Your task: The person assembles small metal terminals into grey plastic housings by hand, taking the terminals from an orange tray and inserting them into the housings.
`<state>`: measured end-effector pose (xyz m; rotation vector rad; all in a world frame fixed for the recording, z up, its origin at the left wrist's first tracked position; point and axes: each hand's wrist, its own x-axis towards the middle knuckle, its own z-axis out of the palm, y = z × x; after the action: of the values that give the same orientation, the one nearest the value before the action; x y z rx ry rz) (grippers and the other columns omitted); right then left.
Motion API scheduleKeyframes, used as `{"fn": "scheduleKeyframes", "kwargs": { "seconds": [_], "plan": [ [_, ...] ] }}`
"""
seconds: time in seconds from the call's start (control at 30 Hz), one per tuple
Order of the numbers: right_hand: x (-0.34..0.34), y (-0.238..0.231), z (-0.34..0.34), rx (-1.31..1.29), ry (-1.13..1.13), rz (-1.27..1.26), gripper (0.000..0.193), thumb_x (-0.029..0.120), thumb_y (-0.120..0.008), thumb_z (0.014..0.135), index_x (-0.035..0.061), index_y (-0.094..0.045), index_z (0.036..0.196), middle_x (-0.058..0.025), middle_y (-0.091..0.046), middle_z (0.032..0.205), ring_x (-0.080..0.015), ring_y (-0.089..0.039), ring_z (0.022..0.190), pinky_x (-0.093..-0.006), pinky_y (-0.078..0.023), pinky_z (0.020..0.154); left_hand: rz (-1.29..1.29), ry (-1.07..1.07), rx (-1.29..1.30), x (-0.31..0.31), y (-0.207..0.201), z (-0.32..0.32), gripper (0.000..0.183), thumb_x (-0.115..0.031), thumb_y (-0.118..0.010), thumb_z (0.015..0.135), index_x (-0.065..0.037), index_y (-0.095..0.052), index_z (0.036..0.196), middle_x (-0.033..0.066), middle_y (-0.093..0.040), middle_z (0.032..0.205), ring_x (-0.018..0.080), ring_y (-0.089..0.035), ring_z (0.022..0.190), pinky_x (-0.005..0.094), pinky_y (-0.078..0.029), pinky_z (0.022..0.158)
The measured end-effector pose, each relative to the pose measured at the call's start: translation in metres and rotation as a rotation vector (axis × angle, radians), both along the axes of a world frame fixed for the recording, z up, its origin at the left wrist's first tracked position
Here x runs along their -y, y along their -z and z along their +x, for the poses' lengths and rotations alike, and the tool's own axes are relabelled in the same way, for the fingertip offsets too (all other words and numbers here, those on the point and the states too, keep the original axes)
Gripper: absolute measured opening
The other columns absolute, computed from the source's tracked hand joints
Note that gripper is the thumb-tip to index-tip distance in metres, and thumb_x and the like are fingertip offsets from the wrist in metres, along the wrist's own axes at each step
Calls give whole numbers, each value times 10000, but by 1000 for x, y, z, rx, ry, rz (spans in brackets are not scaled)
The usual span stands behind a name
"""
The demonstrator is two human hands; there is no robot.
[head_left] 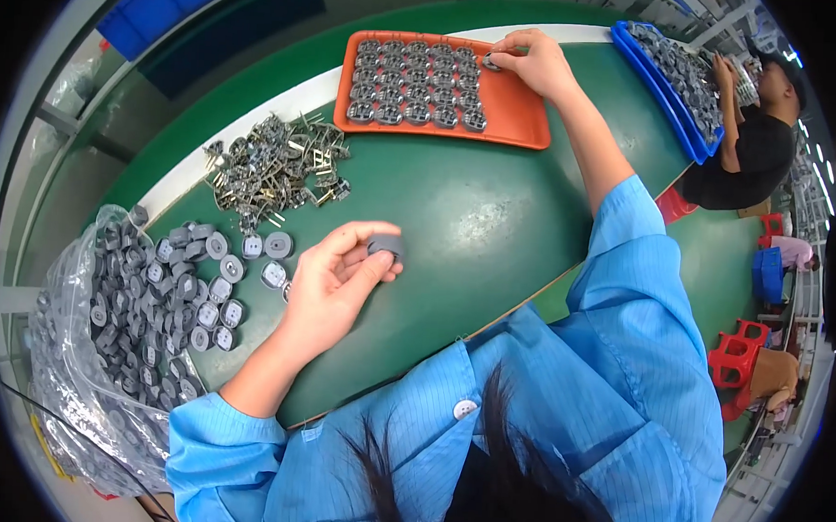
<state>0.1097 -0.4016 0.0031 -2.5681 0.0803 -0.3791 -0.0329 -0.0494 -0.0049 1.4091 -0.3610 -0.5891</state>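
My left hand point(336, 278) is closed over the green table, with a dark grey round plastic housing point(387, 247) pinched between thumb and fingers. At the far side, my right hand point(538, 65) reaches over the orange tray point(519, 122). Its fingertips pinch a small grey round assembly point(490, 62) beside the rows on the tray. Several grey assemblies point(417, 81) with metal parts showing on top fill the tray's left part in neat rows. Whether the right hand's piece rests on the tray is hard to tell.
A heap of metal contact parts point(278, 169) lies left of the tray. Grey housings point(155, 289) spill from a clear plastic bag point(61, 331) at the left. A blue tray point(674, 90) of dark parts sits at far right, near a co-worker point(749, 144). Red stools point(737, 355) stand beyond.
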Motion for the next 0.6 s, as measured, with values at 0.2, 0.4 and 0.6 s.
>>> {"fn": "scheduleKeyframes", "kwargs": {
  "seconds": [0.2, 0.4, 0.6],
  "plan": [
    [-9, 16, 14, 38, 49, 56, 224, 225, -772, 731, 96, -732, 909, -100, -678, 1015, -258, -665, 935, -360, -521, 857, 5, -47, -12, -3, 3, -1, 253, 33, -542, 900, 9, -541, 1151, 46, -591, 927, 87, -594, 828, 233, -500, 743],
    [-8, 19, 15, 340, 82, -477, 334, 251, -766, 729, 129, -667, 1024, -87, -604, 1119, -341, -505, 1087, -417, -452, 933, -36, -21, 63, 0, 11, 3, 262, 6, -530, 920, 20, -534, 1182, 67, -577, 986, 138, -614, 892, 269, -521, 772],
    [-140, -13, -35, 196, -331, 145, 177, 170, -670, 818, 32, -685, 927, -89, -687, 781, -206, -665, 719, -309, -516, 663, -75, -41, 31, -4, 14, 0, 260, 28, -523, 913, 11, -527, 1173, 43, -585, 971, 86, -597, 864, 228, -497, 739]
  ]
}}
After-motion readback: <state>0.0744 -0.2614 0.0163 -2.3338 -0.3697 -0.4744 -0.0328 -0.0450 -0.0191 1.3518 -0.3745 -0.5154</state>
